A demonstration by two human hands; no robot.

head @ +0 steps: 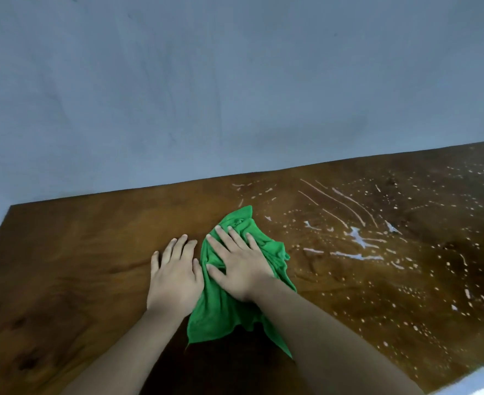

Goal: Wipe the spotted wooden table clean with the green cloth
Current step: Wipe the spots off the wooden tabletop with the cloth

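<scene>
One green cloth (235, 297) is being seen lying crumpled on the wooden counter (64, 266), roughly at its middle. Its long axis is running from the near edge of the counter away toward the wall, with a narrow tip pointing far and slightly right and a wider, ragged end trailing toward the person. Two hands are being shown. The right hand (239, 262) is being laid flat on the upper half of the cloth, its fingers spread and extended rather than curled, so the cloth is being pressed down, not pinched. The left hand (175, 276) is being rested palm-down on bare wood just beside the cloth's left edge, its fingers straight and nothing being held; its thumb is lying against or very close to the fabric. Two bare forearms are reaching in from the lower edge. To the right of the cloth, the counter is being covered by many white spots and streaks (357, 238), too numerous to be counted, while the wood to the left is appearing plain brown. One pale blue-grey wall (235, 81) is being seen rising behind the counter's far edge.
</scene>
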